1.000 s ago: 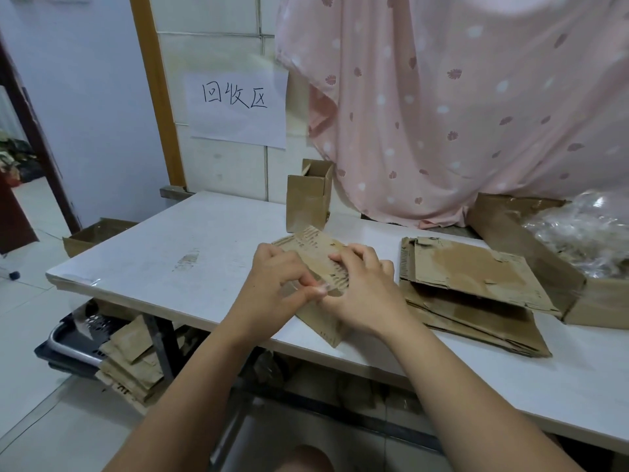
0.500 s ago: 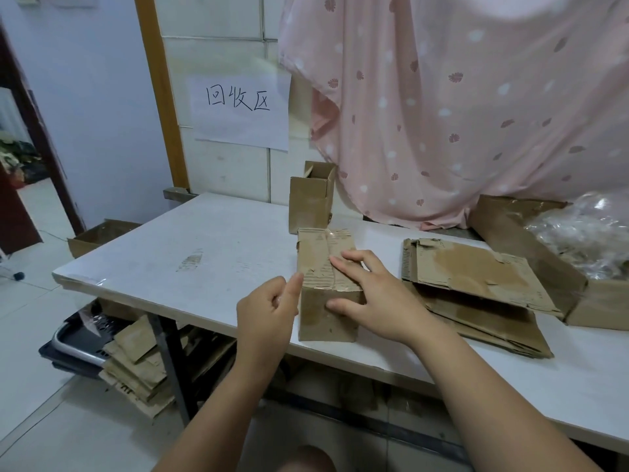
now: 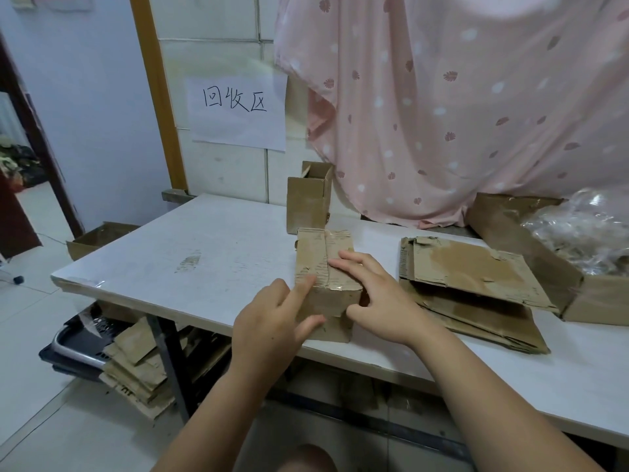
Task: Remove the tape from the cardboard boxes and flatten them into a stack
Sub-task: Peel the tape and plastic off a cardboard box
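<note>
Moved since earlier: the small cardboard box (image 3: 316,250) now sits flat and square on the desk (image 3: 204,253), where a second ago it was tilted up between the hands. The left hand (image 3: 269,321) has come back onto it.
Box position: near the front edge of the desk, between the upright open box (image 3: 308,202) behind it and the stack of flattened cardboard (image 3: 469,267) to its right, touching neither.
Left hand: forefinger along the near left top edge and thumb on the near face, both fairly straight and touching rather than clenched.
Right hand (image 3: 381,301): fingers flat across the top by the centre seam, thumb at the near right corner. It steadies the box.
Handling: likely light and empty. The board is scuffed and torn, stiff along its edges but soft across the panels, so a hard squeeze would crush it.
Where to hold: brace the side walls and pick at a tape end. A shiny strip (image 3: 337,286) over the near top edge looks like tape, though the sheen is faint.
Long axis: runs away from the person toward the wall, with the flap seam along it and a short end facing the person.
</note>
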A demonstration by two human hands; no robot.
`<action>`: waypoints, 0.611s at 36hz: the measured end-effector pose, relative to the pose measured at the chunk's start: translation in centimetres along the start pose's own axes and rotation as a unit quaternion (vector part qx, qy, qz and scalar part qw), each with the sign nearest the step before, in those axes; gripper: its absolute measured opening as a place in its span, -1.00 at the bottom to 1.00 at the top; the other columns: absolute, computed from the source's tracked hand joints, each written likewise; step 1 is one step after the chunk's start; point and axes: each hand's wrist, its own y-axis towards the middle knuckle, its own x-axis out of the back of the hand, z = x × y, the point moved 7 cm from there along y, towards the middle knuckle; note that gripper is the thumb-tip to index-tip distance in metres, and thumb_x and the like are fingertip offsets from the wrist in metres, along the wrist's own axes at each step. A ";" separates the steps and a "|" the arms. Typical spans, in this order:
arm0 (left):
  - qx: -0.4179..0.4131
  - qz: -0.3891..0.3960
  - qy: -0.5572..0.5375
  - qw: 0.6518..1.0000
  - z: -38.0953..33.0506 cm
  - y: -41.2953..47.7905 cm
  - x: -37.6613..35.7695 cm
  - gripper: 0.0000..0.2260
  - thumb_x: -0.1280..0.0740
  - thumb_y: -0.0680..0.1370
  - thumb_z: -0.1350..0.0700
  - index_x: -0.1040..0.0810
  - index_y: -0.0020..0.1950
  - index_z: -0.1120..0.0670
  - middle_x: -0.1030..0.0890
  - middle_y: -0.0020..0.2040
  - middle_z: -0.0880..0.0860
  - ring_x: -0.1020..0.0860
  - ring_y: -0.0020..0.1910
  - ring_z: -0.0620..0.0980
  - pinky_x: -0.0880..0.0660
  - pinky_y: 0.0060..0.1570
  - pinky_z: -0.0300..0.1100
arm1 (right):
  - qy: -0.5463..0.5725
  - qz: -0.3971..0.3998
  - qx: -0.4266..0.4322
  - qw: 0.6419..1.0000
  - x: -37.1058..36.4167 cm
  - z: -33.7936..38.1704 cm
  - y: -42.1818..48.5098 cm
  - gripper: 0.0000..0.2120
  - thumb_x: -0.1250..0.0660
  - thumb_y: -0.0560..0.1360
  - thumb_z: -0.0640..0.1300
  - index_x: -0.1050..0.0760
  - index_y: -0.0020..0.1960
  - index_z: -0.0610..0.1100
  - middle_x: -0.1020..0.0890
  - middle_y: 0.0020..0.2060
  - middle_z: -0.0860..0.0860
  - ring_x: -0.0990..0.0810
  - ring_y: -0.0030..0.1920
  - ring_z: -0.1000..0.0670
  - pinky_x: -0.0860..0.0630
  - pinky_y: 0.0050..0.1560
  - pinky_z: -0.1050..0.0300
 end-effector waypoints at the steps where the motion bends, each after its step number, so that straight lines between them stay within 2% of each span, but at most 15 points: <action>1: -0.009 -0.004 0.009 1.000 0.0 0.0 -0.1 -0.52 -0.44 0.37 -0.15 -0.46 0.22 -0.01 -0.43 -0.33 0.00 -0.38 -0.44 -0.06 -0.25 -0.58 -0.31 | 0.002 -0.001 -0.001 1.000 0.0 0.1 0.0 -0.34 -0.28 0.40 -0.23 -0.25 0.44 0.16 -0.16 0.42 0.26 -0.17 0.32 0.30 -0.25 0.31 0.29; 3: -0.019 -0.008 0.010 1.000 0.1 -0.1 -0.3 -0.41 -0.58 0.26 -0.03 -0.43 0.20 -0.02 -0.42 -0.31 0.02 -0.36 -0.44 -0.08 -0.23 -0.57 -0.33 | 0.005 -0.002 -0.002 1.000 0.0 0.1 0.0 -0.34 -0.27 0.41 -0.24 -0.26 0.44 0.16 -0.17 0.43 0.27 -0.14 0.29 0.35 -0.18 0.29 0.34; 5: -0.030 -0.015 0.010 0.999 0.1 0.1 -0.4 -0.42 -0.60 0.23 0.02 -0.46 0.17 0.00 -0.43 -0.30 0.02 -0.35 -0.43 -0.08 -0.21 -0.56 -0.33 | 0.006 -0.003 -0.001 1.000 -0.1 0.0 0.0 -0.34 -0.28 0.41 -0.24 -0.27 0.44 0.16 -0.17 0.42 0.28 -0.14 0.27 0.38 -0.16 0.26 0.40; 7: -0.041 -0.025 0.001 0.999 0.2 0.5 -0.3 -0.55 -0.52 0.32 -0.03 -0.49 0.13 0.00 -0.43 -0.30 0.00 -0.33 -0.39 -0.12 -0.20 -0.55 -0.33 | 0.009 -0.007 0.001 1.000 -0.1 -0.1 0.0 -0.34 -0.28 0.41 -0.23 -0.27 0.44 0.16 -0.17 0.42 0.28 -0.14 0.26 0.39 -0.11 0.18 0.51; 9: -0.043 -0.018 -0.001 0.999 0.4 1.1 -0.4 -0.69 -0.33 0.41 -0.10 -0.46 0.10 -0.04 -0.44 -0.29 -0.02 -0.31 -0.31 -0.07 -0.21 -0.56 -0.32 | 0.009 -0.010 0.004 1.000 -0.2 -0.2 0.0 -0.34 -0.28 0.40 -0.23 -0.27 0.44 0.16 -0.17 0.41 0.29 -0.13 0.25 0.40 -0.09 0.09 0.60; 12: -0.058 0.004 -0.006 0.998 0.7 1.6 -0.7 -0.73 -0.24 0.44 -0.11 -0.45 0.08 -0.05 -0.45 -0.29 -0.03 -0.31 -0.28 -0.06 -0.21 -0.57 -0.32 | 0.009 -0.012 0.007 1.000 -0.3 -0.3 -0.1 -0.33 -0.28 0.40 -0.23 -0.27 0.44 0.17 -0.17 0.39 0.30 -0.12 0.24 0.43 -0.08 0.05 0.64; 14: -0.061 0.006 -0.014 0.998 0.9 1.7 -0.7 -0.75 -0.24 0.45 -0.11 -0.46 0.07 -0.05 -0.45 -0.30 -0.02 -0.31 -0.29 -0.07 -0.23 -0.56 -0.32 | 0.013 -0.013 0.008 1.000 -0.3 -0.4 -0.1 -0.33 -0.28 0.40 -0.23 -0.26 0.45 0.17 -0.17 0.37 0.31 -0.13 0.25 0.42 -0.10 0.11 0.61; 17: -0.077 0.006 -0.011 0.997 0.7 1.9 -0.7 -0.78 -0.24 0.48 -0.08 -0.47 0.05 -0.02 -0.45 -0.31 -0.01 -0.31 -0.30 -0.06 -0.23 -0.55 -0.32 | 0.018 -0.014 0.007 1.000 -0.4 -0.4 -0.1 -0.33 -0.28 0.39 -0.23 -0.27 0.44 0.18 -0.18 0.36 0.33 -0.16 0.25 0.40 -0.24 0.24 0.39; 22: -0.137 -0.030 0.019 0.990 0.1 2.1 -0.4 -0.76 -0.23 0.55 -0.03 -0.60 -0.08 0.09 -0.47 -0.36 0.00 -0.40 -0.42 -0.03 -0.22 -0.54 -0.29 | 0.027 -0.017 0.007 0.999 -0.3 -0.4 -0.1 -0.33 -0.28 0.39 -0.23 -0.28 0.43 0.17 -0.18 0.38 0.31 -0.17 0.25 0.41 -0.32 0.25 0.28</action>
